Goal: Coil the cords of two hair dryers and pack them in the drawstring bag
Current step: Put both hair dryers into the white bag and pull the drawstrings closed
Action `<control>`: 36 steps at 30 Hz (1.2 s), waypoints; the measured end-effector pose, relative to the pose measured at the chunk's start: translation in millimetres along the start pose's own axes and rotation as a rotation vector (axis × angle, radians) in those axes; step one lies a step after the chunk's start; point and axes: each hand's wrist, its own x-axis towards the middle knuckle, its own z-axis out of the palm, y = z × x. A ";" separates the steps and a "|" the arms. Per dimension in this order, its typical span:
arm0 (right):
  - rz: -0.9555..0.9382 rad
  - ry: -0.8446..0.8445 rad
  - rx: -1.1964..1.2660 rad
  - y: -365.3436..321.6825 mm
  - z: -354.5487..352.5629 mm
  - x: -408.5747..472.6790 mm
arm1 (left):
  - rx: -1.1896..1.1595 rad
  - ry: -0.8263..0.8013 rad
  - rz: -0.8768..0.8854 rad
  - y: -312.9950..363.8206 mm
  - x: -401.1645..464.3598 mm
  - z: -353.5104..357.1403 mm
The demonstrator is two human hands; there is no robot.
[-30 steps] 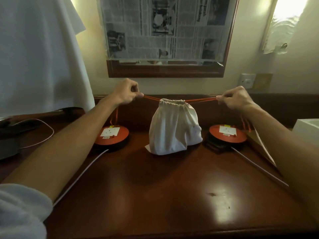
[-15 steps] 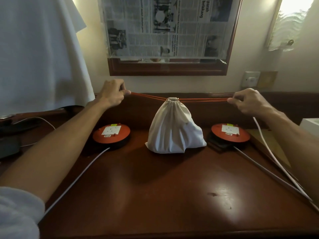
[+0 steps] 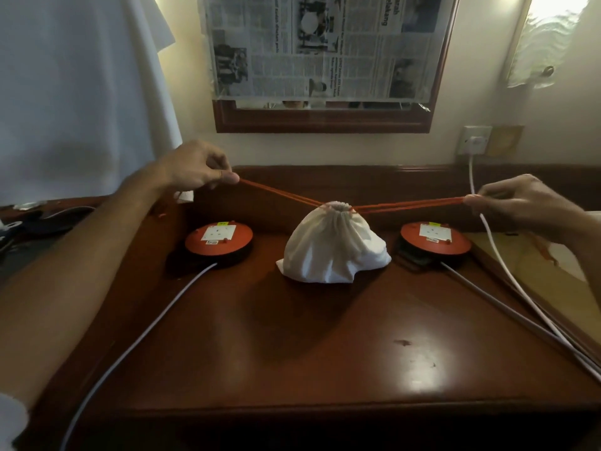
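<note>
A white drawstring bag (image 3: 331,249) sits bulging on the dark wooden table (image 3: 292,346), its mouth gathered tight at the top. Orange drawstrings run taut from the mouth to both sides. My left hand (image 3: 195,169) pinches the left drawstring (image 3: 279,193) up and to the left of the bag. My right hand (image 3: 517,206) pinches the right drawstring (image 3: 409,204) at about the height of the bag's mouth. The hair dryers are hidden; the bag's contents cannot be seen.
Two round orange socket reels (image 3: 218,239) (image 3: 435,237) flank the bag, each with a white cable (image 3: 136,340) running toward me. Another white cable (image 3: 507,271) hangs from a wall socket (image 3: 475,139). A newspaper-covered mirror (image 3: 322,47) hangs behind; white cloth (image 3: 74,92) at the left.
My hands have pulled the drawstrings farther apart. The bag's mouth has closed from a wide gather to a tight knot, and the bag has sunk lower.
</note>
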 end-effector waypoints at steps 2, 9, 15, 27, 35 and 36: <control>0.049 -0.087 0.128 -1.5 -9.3 -21.8 | -0.056 -0.079 0.030 10.4 -17.3 -4.1; 0.087 -0.307 0.422 -17.7 5.5 -35.8 | -0.166 -0.436 0.099 58.7 -34.0 21.3; 0.030 -0.298 0.170 -40.3 64.6 0.1 | -0.065 -0.595 0.122 91.9 -5.1 83.0; -0.239 -0.127 -0.796 3.3 219.1 72.8 | 0.157 -0.332 -0.006 43.2 49.7 235.0; 0.006 -0.072 -0.425 43.0 267.6 21.4 | 0.105 -0.177 -0.193 47.7 -20.5 290.0; -0.008 -0.105 -0.430 48.5 272.9 18.2 | 0.120 -0.196 -0.197 46.8 -22.8 295.0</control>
